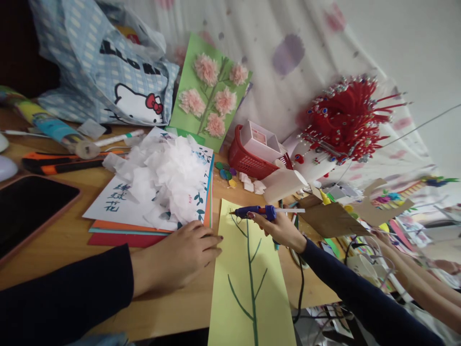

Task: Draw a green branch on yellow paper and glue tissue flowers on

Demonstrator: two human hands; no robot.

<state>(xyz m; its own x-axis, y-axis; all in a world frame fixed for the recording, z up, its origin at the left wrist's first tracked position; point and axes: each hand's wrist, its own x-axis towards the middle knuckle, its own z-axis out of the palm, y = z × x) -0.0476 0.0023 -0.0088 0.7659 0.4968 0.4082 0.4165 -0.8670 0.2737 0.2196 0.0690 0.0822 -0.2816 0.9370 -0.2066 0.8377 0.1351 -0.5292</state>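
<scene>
"Glue gun (255, 211): position?"

"We find it gripped in the right hand (284, 232), over the top of the yellow paper (268, 298)."

"And the left hand (183, 252)?"

"Loosely spread, reaching the paper's left edge."

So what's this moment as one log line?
right hand: holding blue glue gun over yellow paper sheet | left hand: palm down, at sheet's left edge
</scene>
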